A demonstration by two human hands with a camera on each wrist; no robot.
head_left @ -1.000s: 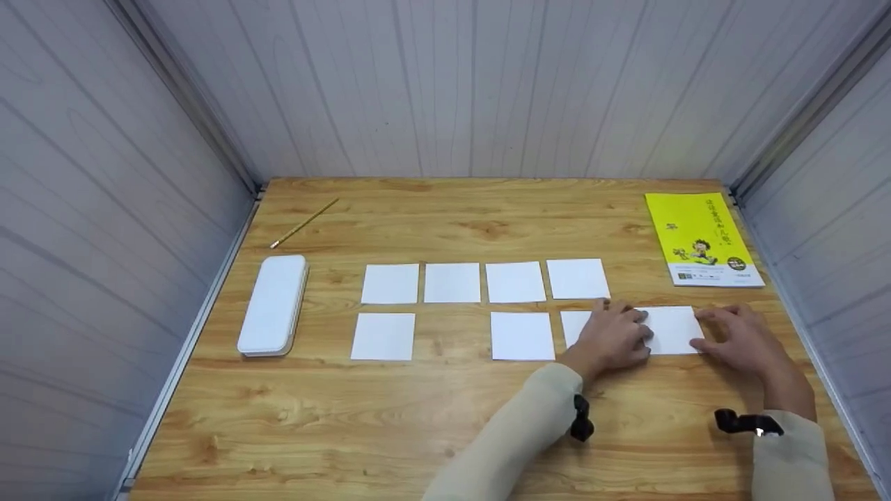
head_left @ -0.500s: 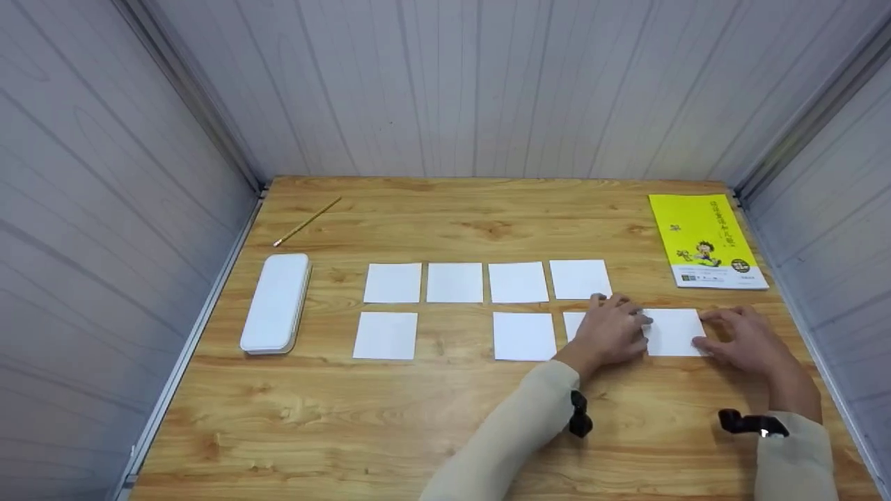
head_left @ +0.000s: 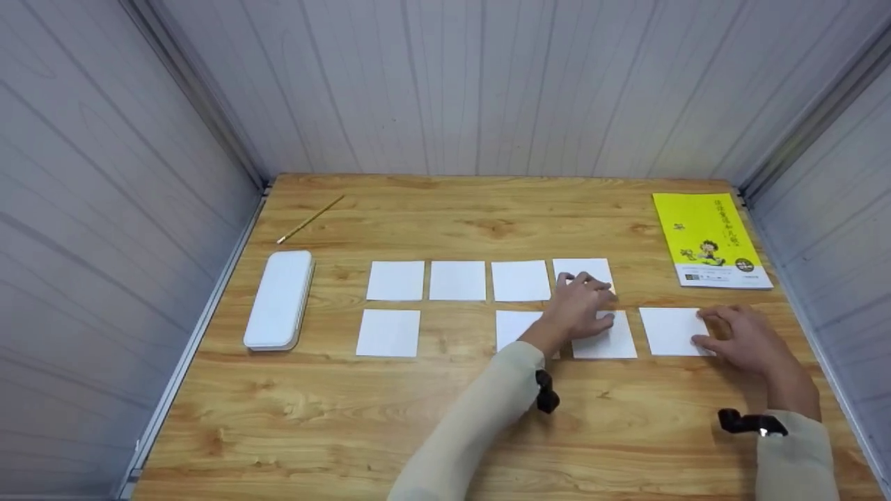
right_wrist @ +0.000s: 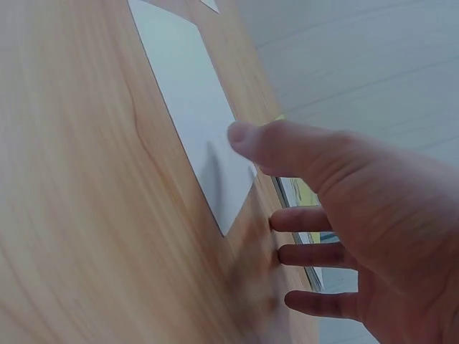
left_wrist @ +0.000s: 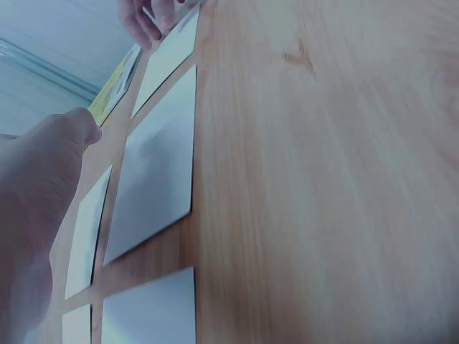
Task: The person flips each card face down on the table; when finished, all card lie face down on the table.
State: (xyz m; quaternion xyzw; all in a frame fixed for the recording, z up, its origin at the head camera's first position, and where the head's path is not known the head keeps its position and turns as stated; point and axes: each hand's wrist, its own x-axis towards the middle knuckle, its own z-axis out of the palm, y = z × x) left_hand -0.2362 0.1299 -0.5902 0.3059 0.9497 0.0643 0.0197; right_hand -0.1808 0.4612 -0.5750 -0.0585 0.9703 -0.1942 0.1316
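Several blank white cards lie flat in two rows. My left hand [head_left: 578,306] is over the right part of both rows with fingers loosely bent, partly covering the upper row's right card [head_left: 581,266] and the lower-row card [head_left: 605,341] below it. In the left wrist view its thumb [left_wrist: 54,165] is apart from the cards and nothing is gripped. At the lower row's right end lies another card [head_left: 672,332]. My right hand [head_left: 743,339] is at that card's right edge, its thumb [right_wrist: 247,140] over the card and the other fingers spread beyond it.
A white pencil case [head_left: 280,299] lies at the left, a pencil [head_left: 311,219] behind it. The yellow book [head_left: 710,236] is at the back right. Between the lower-left card [head_left: 388,332] and its neighbour is a gap of bare wood. Panels [head_left: 445,83] enclose the table.
My left hand has left the rightmost card's left edge and moved left and slightly back, uncovering the card beside it. My right hand stays at the rightmost card's right edge.
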